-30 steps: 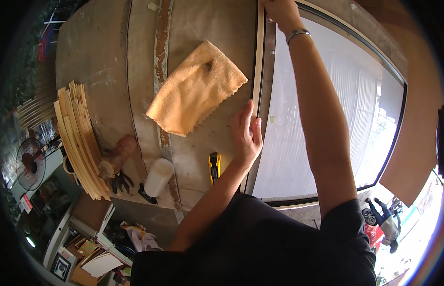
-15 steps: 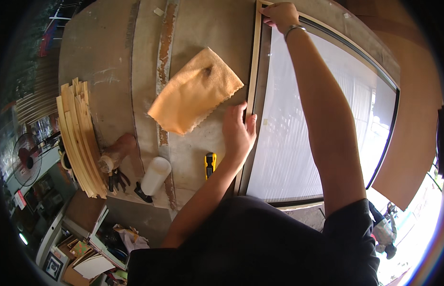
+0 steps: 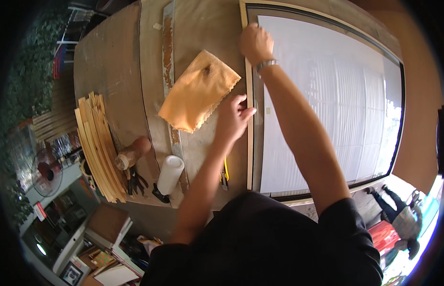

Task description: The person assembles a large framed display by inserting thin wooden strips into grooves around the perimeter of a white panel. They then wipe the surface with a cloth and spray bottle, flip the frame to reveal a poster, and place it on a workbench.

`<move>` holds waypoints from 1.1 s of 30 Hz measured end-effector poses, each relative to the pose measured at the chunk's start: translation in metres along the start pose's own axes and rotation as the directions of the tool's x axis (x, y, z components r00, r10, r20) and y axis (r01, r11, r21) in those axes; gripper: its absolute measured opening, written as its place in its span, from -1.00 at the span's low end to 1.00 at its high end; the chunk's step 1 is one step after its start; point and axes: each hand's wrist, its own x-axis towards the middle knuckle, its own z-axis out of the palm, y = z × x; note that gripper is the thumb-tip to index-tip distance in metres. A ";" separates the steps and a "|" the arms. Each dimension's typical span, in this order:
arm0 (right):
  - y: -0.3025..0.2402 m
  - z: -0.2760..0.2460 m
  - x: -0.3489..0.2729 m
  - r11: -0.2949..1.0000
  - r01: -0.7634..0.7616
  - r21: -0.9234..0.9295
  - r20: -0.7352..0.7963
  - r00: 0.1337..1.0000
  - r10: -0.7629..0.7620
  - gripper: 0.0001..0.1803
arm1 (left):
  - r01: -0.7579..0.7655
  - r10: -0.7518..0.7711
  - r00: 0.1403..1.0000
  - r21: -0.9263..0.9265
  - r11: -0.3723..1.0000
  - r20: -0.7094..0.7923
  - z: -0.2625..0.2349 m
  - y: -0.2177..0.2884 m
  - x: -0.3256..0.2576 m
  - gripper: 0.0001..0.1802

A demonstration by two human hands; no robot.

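A large picture frame (image 3: 249, 157) with a pale wooden rim and a white glazed panel lies flat on the brown workbench (image 3: 112, 71). My left hand (image 3: 234, 117) pinches the frame's left rail near its middle. My right hand (image 3: 255, 43) grips the same rail farther away, near the far left corner, a metal bracelet on the wrist. An orange cloth (image 3: 198, 90) lies spread on the bench just left of the frame, close to my left hand.
A yellow utility knife (image 3: 225, 174) lies under my left forearm. A white plastic bottle (image 3: 169, 174), a brown bottle (image 3: 131, 152), dark pliers (image 3: 134, 183) and a stack of thin wooden strips (image 3: 100, 145) sit at the bench's near left. Another person stands at the lower right.
The view has shifted, so the frame now sits lower in the picture. My right hand has slid nearer along the rail from the far corner; my left hand stays on the left rail.
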 end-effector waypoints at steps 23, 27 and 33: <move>0.041 -0.033 -0.529 0.955 -0.296 0.002 0.356 0.893 0.276 -0.90 | -0.777 0.509 0.131 0.407 -0.480 0.851 -0.084 0.101 0.243 -0.36; 0.039 -0.037 -0.526 0.949 -0.311 0.043 0.344 0.897 0.279 -0.86 | -0.685 0.535 0.222 0.521 -0.510 0.815 -0.088 0.109 0.282 -0.30; 0.044 -0.040 -0.523 0.949 -0.309 0.063 0.379 0.887 0.264 -0.85 | -0.719 0.573 0.161 0.493 -0.490 0.804 -0.102 0.117 0.318 -0.25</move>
